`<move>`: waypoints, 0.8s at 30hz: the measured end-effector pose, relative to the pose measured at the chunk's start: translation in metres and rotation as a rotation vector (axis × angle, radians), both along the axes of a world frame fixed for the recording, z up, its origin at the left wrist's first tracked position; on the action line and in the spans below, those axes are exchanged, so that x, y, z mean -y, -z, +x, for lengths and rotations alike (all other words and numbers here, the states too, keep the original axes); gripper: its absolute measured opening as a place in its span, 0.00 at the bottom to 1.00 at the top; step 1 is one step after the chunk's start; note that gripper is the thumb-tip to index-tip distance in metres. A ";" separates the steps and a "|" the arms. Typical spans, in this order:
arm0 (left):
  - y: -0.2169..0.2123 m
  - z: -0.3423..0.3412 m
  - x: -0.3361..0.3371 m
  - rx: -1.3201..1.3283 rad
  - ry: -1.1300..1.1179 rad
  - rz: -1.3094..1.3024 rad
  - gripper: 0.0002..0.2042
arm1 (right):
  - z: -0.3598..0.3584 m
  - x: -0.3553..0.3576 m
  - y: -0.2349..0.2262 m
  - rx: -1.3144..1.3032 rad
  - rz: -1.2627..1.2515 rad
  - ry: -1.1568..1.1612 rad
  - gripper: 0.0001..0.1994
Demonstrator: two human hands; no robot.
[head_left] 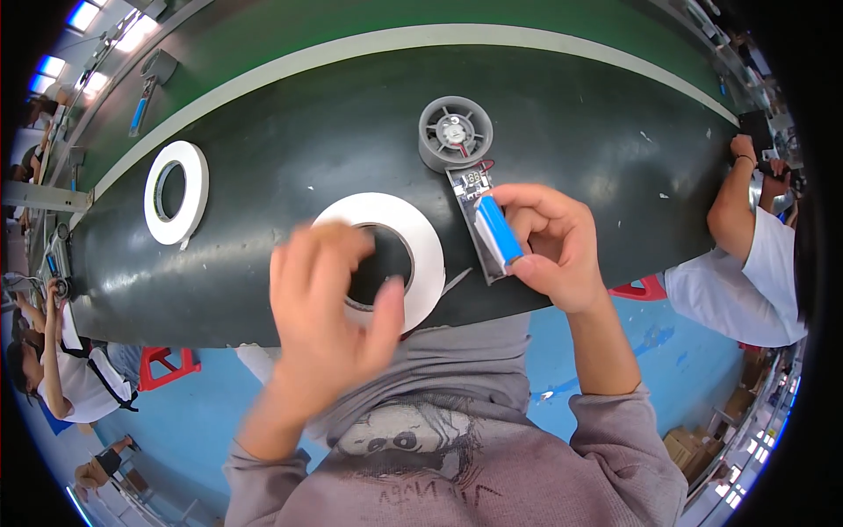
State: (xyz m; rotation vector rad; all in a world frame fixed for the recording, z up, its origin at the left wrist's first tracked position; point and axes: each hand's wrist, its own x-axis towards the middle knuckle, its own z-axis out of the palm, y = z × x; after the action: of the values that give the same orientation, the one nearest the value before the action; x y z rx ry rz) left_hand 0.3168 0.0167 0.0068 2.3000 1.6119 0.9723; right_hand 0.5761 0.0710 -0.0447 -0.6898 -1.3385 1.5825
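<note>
My right hand (558, 241) pinches a blue battery (499, 230) with a white strip along its side, between thumb and fingers. The battery is over the handle of a small handheld fan, whose round grey head (455, 133) lies toward the far side of the table. The fan's handle shows a bare circuit board (472, 183) and a red wire near the head. My left hand (325, 303), smeared by motion, hovers over a large white tape roll (426, 255), fingers and thumb apart, with nothing visible between them. A loose strip end sticks out at the roll's right.
A second white tape roll (198, 189) lies to the left on the dark table (290, 132). Another fan (151, 83) is at the far left on the green surface. Co-workers sit at both sides, near red stools (167, 369).
</note>
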 end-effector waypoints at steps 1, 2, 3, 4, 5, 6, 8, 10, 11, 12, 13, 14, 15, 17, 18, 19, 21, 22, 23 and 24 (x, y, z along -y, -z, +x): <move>-0.006 0.005 -0.018 0.094 -0.027 -0.058 0.18 | -0.001 0.001 0.002 0.010 0.005 -0.023 0.29; -0.008 0.010 -0.041 0.150 0.008 -0.006 0.19 | -0.003 0.001 0.000 0.016 0.012 -0.052 0.29; -0.006 0.016 -0.064 0.213 0.052 0.044 0.19 | -0.002 0.003 -0.005 0.028 0.017 -0.055 0.29; -0.006 0.024 -0.080 0.220 0.048 0.050 0.19 | -0.001 0.004 -0.011 0.118 0.001 -0.044 0.30; -0.006 0.030 -0.093 0.163 0.110 -0.006 0.22 | -0.002 0.004 -0.015 0.204 -0.014 -0.032 0.32; -0.006 0.033 -0.103 0.105 0.172 -0.063 0.24 | 0.000 0.002 -0.016 0.206 -0.009 -0.034 0.32; 0.002 0.034 -0.118 0.025 0.239 -0.073 0.25 | 0.006 -0.005 -0.017 0.436 0.429 -0.005 0.30; 0.003 0.037 -0.121 0.005 0.302 -0.156 0.25 | 0.008 -0.008 -0.028 0.553 0.533 -0.006 0.28; 0.002 0.038 -0.120 0.011 0.316 -0.161 0.25 | 0.009 -0.008 -0.031 0.668 0.634 -0.019 0.27; 0.001 0.039 -0.118 0.030 0.306 -0.184 0.25 | 0.009 -0.007 -0.032 0.708 0.641 -0.008 0.24; 0.001 0.040 -0.116 0.047 0.288 -0.205 0.25 | 0.010 -0.007 -0.032 0.712 0.634 -0.006 0.24; 0.002 0.041 -0.115 0.050 0.291 -0.211 0.25 | 0.011 -0.007 -0.031 0.741 0.664 -0.014 0.24; 0.003 0.043 -0.114 0.022 0.307 -0.133 0.25 | 0.012 -0.007 -0.030 0.769 0.694 -0.024 0.24; 0.004 0.044 -0.113 -0.005 0.317 -0.057 0.25 | 0.012 -0.007 -0.028 0.792 0.701 -0.025 0.24; 0.004 0.044 -0.113 -0.013 0.320 -0.053 0.25 | 0.012 -0.008 -0.027 0.815 0.711 -0.022 0.24; 0.004 0.044 -0.114 -0.021 0.324 -0.048 0.25 | 0.012 -0.008 -0.026 0.815 0.710 -0.025 0.24; 0.002 0.043 -0.113 -0.023 0.323 -0.066 0.25 | 0.010 -0.009 -0.025 0.823 0.711 -0.009 0.24; 0.002 0.042 -0.113 -0.028 0.322 -0.080 0.26 | 0.010 -0.009 -0.024 0.824 0.711 -0.013 0.24; 0.002 0.042 -0.113 -0.025 0.320 -0.082 0.26 | 0.009 -0.009 -0.023 0.830 0.706 -0.015 0.24; 0.003 0.041 -0.113 -0.027 0.324 -0.065 0.26 | 0.008 -0.009 -0.022 0.836 0.700 -0.016 0.24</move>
State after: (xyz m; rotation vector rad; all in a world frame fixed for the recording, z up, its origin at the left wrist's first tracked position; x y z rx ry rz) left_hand 0.3582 0.1296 0.0039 2.4344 1.2047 0.8028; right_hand 0.5842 0.0797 -0.0229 -0.9127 -2.3344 0.7045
